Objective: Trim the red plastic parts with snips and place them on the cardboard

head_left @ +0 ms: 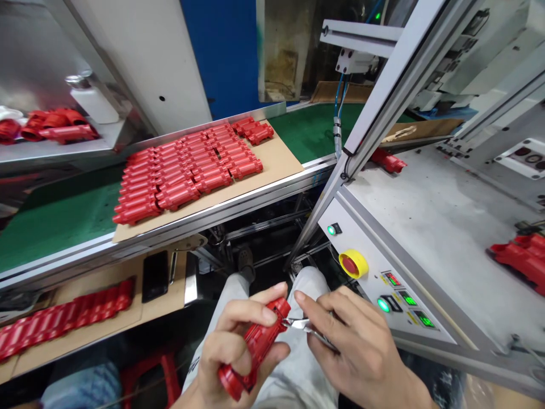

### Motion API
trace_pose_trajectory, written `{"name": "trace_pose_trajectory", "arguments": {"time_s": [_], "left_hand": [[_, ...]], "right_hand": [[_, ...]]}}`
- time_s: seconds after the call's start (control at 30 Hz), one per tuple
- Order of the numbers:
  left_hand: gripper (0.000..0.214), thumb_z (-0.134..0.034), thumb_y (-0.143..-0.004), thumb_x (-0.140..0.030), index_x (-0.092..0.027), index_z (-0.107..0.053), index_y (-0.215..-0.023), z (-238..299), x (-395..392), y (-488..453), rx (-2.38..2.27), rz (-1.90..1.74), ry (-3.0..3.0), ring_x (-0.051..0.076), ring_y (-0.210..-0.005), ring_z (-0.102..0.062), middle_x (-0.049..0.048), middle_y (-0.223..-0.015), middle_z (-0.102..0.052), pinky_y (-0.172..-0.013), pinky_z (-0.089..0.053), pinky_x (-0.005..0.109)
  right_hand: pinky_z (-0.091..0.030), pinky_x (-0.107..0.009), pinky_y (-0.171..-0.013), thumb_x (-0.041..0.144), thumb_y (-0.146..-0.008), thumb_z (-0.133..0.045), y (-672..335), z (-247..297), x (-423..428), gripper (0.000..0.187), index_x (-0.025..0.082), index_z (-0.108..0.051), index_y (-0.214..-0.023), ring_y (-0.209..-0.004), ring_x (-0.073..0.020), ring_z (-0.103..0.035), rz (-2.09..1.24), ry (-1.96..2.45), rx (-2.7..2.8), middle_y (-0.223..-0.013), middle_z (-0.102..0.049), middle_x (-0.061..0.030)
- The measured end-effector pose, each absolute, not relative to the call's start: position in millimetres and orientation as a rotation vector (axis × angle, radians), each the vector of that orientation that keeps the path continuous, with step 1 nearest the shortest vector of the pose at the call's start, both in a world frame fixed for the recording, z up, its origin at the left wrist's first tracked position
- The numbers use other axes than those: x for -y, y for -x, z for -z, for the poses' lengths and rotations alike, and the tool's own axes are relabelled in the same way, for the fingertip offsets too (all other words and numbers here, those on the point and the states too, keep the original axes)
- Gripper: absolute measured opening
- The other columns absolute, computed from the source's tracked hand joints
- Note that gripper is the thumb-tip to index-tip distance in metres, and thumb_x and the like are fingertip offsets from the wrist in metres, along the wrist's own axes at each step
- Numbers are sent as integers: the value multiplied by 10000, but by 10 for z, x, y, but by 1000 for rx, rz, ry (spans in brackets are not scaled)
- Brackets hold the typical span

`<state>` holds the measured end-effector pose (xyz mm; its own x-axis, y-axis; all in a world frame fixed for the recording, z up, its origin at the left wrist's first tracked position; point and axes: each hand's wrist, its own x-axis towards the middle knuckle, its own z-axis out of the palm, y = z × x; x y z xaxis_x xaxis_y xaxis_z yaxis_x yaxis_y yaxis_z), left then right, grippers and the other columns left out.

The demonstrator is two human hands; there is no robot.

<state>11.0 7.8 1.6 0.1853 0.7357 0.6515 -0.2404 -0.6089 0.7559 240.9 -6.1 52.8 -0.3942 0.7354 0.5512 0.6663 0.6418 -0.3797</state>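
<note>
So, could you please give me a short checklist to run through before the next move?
1. Left grip around the red part: ok.
2. Right grip holding the plier-like tool: ok.
3. Tool at the part's upper end: ok.
4. Tool's tips closed on anything: cannot tell, too small.
5. Red stop button released: cannot tell.
6. Laid-out parts in rows on the cardboard: ok.

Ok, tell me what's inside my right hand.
Your right hand holds a metal tool; its tip shows at the held red part, your grip hiding much of the rest.
</note>
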Motion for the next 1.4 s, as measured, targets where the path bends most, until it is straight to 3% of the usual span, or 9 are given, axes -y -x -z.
{"name": "trace_pose_trajectory", "arguments": {"time_s": [0.3,0.63,1.0,1.07,1.13,1.27,1.33,1.4], "left_hand": [[375,-742,-963,23,-210,-453,-911,-25,-86,-83,-445,-1529,-1681,406,-1406,-688,32,-1270,-658,-1132,-684,535],[427,-761,-925,52,-235,-446,-953,40,-69,-58,-451,-1460,-1621,448,-1386,-695,30,-1257,-665,-1070,-699,625],[388,-748,-955,12,-241,-456,-930,25,-115,-80,-478,-1424,-1623,424,-1376,-709,27,-1231,-676,-1056,-713,588],[395,-756,-942,29,-245,-472,-965,36,-117,-84,-445,-1425,-1576,427,-1381,-705,34,-1236,-680,-1056,-712,598],[427,-759,-922,60,-255,-485,-1009,44,-121,-90,-406,-1429,-1511,435,-1394,-694,40,-1251,-682,-1056,-707,627],[432,-752,-913,83,-248,-484,-984,45,-134,-108,-402,-1436,-1411,454,-1396,-687,46,-1243,-690,-1075,-688,665],[422,-751,-919,72,-251,-487,-984,44,-136,-123,-403,-1431,-1380,455,-1391,-691,47,-1236,-697,-1085,-677,679],[419,-752,-923,62,-261,-505,-1022,41,-139,-134,-393,-1435,-1358,453,-1396,-688,51,-1237,-706,-1088,-666,692]], "right_hand": [[-482,-343,-663,55,-971,-688,-2462,-537,-6,488,151,-640,-1447,-777,-192,-556,-156,1046,2211,-920,-712,-52],[-492,-319,-661,68,-987,-683,-2521,-521,-56,467,162,-648,-1443,-758,-175,-572,-231,1006,2217,-887,-697,-26],[-495,-310,-647,72,-995,-658,-2545,-472,-109,375,148,-704,-1360,-729,-165,-636,-171,1003,2228,-864,-723,-25],[-491,-291,-627,60,-987,-664,-2529,-447,-101,377,164,-736,-1342,-708,-149,-646,-290,993,2159,-845,-726,-18],[-473,-259,-579,103,-1004,-687,-2525,-407,-108,316,212,-788,-1283,-636,-121,-608,-636,1009,1935,-794,-697,1],[-324,-204,-442,350,-1058,-679,-2590,-321,-165,206,281,-824,-1187,-511,-97,-366,-1318,947,1115,-626,-435,56],[-379,-214,-485,416,-1021,-724,-2642,-283,-181,269,272,-815,-1229,-564,-106,-417,-1419,935,931,-673,-456,41],[-481,-257,-581,431,-983,-776,-2677,-243,-174,334,249,-811,-1261,-661,-128,-537,-1408,1043,994,-767,-572,2]]}}
